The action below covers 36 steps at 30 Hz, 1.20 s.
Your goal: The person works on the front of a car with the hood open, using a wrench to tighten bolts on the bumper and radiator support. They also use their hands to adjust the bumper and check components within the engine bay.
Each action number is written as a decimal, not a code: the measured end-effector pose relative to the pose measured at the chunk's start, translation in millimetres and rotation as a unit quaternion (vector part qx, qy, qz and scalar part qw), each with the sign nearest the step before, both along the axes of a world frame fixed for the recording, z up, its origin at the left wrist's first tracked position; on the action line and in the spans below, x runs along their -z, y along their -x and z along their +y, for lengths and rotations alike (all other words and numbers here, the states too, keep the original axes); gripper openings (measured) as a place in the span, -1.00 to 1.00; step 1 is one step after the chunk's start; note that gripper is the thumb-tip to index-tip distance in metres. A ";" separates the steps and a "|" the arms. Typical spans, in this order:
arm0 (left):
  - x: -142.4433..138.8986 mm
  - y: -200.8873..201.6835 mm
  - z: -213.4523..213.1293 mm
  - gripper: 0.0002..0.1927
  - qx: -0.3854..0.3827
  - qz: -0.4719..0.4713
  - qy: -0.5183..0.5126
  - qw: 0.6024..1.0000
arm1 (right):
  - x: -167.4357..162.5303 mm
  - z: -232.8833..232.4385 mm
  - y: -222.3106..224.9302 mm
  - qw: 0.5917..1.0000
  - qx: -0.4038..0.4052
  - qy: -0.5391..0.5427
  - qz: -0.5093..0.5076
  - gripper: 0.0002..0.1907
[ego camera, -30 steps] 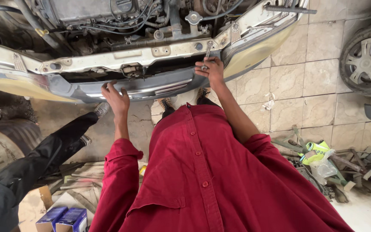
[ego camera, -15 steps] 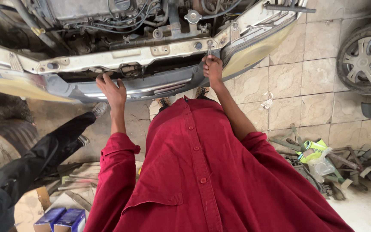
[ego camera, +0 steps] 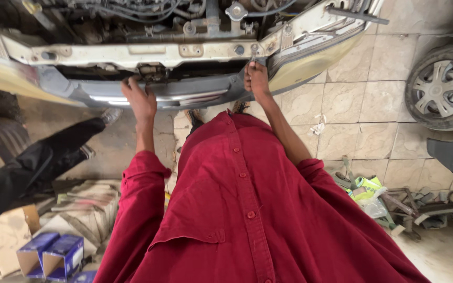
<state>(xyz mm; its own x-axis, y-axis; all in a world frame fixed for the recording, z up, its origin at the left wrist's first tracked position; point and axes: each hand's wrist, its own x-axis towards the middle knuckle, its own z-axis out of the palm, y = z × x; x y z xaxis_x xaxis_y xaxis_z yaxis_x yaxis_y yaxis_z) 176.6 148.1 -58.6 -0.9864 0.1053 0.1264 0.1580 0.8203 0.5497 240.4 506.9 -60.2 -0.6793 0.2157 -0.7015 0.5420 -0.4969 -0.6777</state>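
I stand in a red shirt before a car front with its bumper (ego camera: 174, 97) hanging under a bare metal crossmember (ego camera: 148, 54). My left hand (ego camera: 140, 99) rests palm down on the bumper's top edge near the middle. My right hand (ego camera: 256, 78) is closed around a small metal tool, its tip at a bolt on the crossmember's right end. The yellowish headlight corner (ego camera: 310, 60) sits just right of that hand.
Another person's black-trousered leg (ego camera: 43, 157) stretches in from the left. Blue boxes (ego camera: 53, 254) and cardboard lie at lower left. Scattered tools and a green can (ego camera: 368, 183) lie on the tiled floor at right. A wheel (ego camera: 444, 86) stands at far right.
Both hands have shifted up along the bumper; the right hand has risen from the bumper edge to the crossmember bolt. The view has tilted slightly.
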 end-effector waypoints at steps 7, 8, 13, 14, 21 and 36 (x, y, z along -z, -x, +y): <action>-1.0 -11.7 10.7 -0.50 -0.015 -0.011 0.019 1.000 | 9.3 -0.6 -5.5 1.000 -0.004 0.014 -0.007 -0.71; -1.9 -13.2 11.5 -0.51 -0.018 -0.005 0.035 0.999 | 9.9 0.2 -5.7 1.000 -0.007 0.010 -0.004 -0.69; -7.4 -15.2 5.9 -0.67 -0.017 -0.009 0.017 1.000 | 8.3 2.2 -7.9 0.998 0.005 0.057 0.032 -0.68; -8.7 -13.5 3.3 -0.68 -0.009 -0.015 -0.010 1.000 | 7.2 2.4 -8.4 0.997 0.010 0.069 0.037 -0.68; -19.2 10.6 -7.8 -0.72 0.031 -0.050 -0.156 0.986 | -11.0 1.3 -11.6 0.993 -0.053 0.055 0.094 -0.70; 1.2 31.8 -30.9 -0.72 0.091 -0.031 -0.102 0.990 | -12.5 26.4 -106.6 0.986 0.087 -0.142 -0.018 -0.70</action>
